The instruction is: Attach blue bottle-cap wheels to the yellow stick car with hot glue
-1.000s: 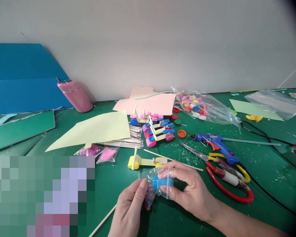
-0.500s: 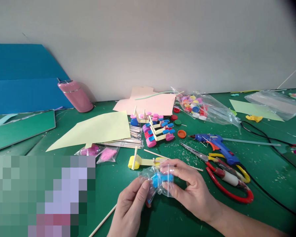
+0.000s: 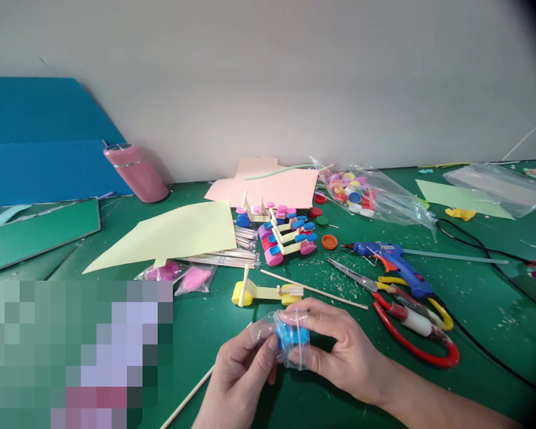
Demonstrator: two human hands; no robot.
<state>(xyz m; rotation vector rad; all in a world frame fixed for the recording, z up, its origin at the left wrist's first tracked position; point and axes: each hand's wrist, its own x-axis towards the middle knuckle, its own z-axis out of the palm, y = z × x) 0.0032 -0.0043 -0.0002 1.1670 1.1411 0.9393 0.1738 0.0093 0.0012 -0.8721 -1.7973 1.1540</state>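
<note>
Blue lump (image 3: 301, 337), one, in a clear bag (image 3: 291, 359): held between both hands over the tabletop (image 3: 196, 330), on the near side of the yellow toy (image 3: 265, 293). Left hand (image 3: 243, 372): closed, pinching the bag's left end. Right hand (image 3: 342, 348): thumb and fingers gripping bag and lump from the right. Step in hand, as I judge from afar: working the lump inside its bag. Next move, I reckon, calls for one firm grip while I find the bag's mouth.

Glossy plastic bag (image 3: 291, 342), matt paper sheet (image 3: 174, 235)
</note>
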